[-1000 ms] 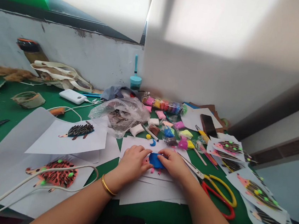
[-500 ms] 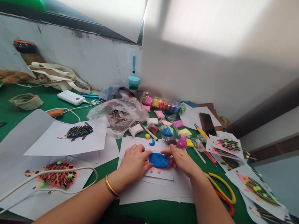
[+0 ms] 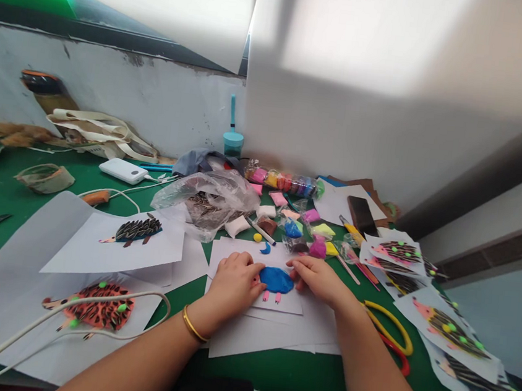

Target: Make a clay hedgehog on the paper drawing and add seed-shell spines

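Blue clay [image 3: 276, 280] lies flat on the top sheet [image 3: 293, 306], w/ 2 pink feet [image 3: 277, 297] below it; shaping looks mostly done. No seeds or dots on it yet, unlike the pink hedgehog [image 3: 104, 311] at left. L hand [image 3: 235, 283]: thumb & forefinger slightly apart at clay's left end. R hand [image 3: 317, 280]: fingers bunched narrow by its right edge; can't tell if gripping.

craft workspace with clay packets [image 3: 293, 229]
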`<state>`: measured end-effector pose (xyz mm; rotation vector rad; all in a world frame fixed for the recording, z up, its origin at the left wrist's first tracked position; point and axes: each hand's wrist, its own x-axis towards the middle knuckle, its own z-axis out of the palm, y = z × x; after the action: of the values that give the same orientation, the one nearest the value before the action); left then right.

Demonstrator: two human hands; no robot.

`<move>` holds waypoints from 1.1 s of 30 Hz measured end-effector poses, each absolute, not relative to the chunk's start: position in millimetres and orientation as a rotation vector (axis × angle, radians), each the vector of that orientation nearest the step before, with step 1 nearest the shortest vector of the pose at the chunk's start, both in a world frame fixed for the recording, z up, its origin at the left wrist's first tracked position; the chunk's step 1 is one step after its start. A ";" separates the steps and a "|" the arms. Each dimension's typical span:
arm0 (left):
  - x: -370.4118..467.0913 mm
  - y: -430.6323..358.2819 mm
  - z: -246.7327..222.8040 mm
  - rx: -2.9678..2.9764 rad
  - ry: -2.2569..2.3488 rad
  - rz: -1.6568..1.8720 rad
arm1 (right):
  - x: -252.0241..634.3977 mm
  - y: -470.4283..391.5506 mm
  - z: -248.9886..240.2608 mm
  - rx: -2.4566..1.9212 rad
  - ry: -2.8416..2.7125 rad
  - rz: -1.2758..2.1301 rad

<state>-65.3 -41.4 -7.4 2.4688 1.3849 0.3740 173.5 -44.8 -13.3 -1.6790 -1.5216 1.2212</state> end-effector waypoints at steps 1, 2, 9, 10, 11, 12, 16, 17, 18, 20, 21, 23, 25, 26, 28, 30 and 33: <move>-65.3 -41.5 -7.6 2.470 1.385 0.375 | 173.6 -44.6 -14.4 -1.672 -1.516 1.220; -65.4 -41.5 -7.9 2.472 1.384 0.377 | 174.1 -44.3 -15.5 -1.664 -1.510 1.220; -65.9 -40.9 -10.6 2.475 1.386 0.377 | 176.6 -43.5 -19.6 -1.641 -1.612 1.182; -66.0 -40.9 -10.7 2.475 1.384 0.378 | 175.7 -43.3 -19.8 -1.643 -1.652 1.156; -66.0 -40.9 -10.6 2.475 1.381 0.380 | 174.3 -43.0 -20.2 -1.650 -1.683 1.129; -66.1 -40.9 -10.5 2.476 1.377 0.381 | 172.7 -42.6 -20.6 -1.659 -1.703 1.100; -65.7 -41.2 -9.0 2.471 1.382 0.374 | 166.9 -40.3 -24.2 -1.685 -1.718 1.028; -65.5 -41.2 -8.6 2.471 1.385 0.370 | 166.3 -39.8 -25.2 -1.691 -1.724 1.019; -65.4 -41.3 -8.2 2.472 1.386 0.367 | 166.2 -39.6 -26.0 -1.701 -1.732 1.011; -65.2 -41.2 -7.7 2.478 1.385 0.363 | 167.0 -39.9 -26.4 -1.720 -1.764 0.988; -65.3 -41.0 -7.6 2.480 1.385 0.363 | 167.6 -40.6 -25.7 -1.728 -1.787 0.963; -66.4 -40.0 -7.5 2.471 1.379 0.365 | 168.4 -42.7 -22.8 -1.720 -1.842 0.888; -68.7 -38.4 -7.7 2.444 1.361 0.366 | 167.3 -45.2 -19.0 -1.654 -1.928 0.802; -70.3 -37.3 -7.8 2.427 1.347 0.367 | 165.8 -46.4 -17.4 -1.604 -1.981 0.765; -74.2 -35.3 -7.9 2.400 1.309 0.374 | 160.7 -48.2 -15.3 -1.498 -2.099 0.709; -78.7 -33.7 -7.8 2.381 1.268 0.379 | 153.6 -49.3 -14.8 -1.425 -2.205 0.662; -85.6 -32.9 -7.1 2.353 1.206 0.366 | 143.4 -50.2 -15.6 -1.397 -2.277 0.617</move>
<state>-85.6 -32.9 -7.1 2.3529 1.2059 0.3658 143.4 -50.2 -15.6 -1.3969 -2.2771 0.6167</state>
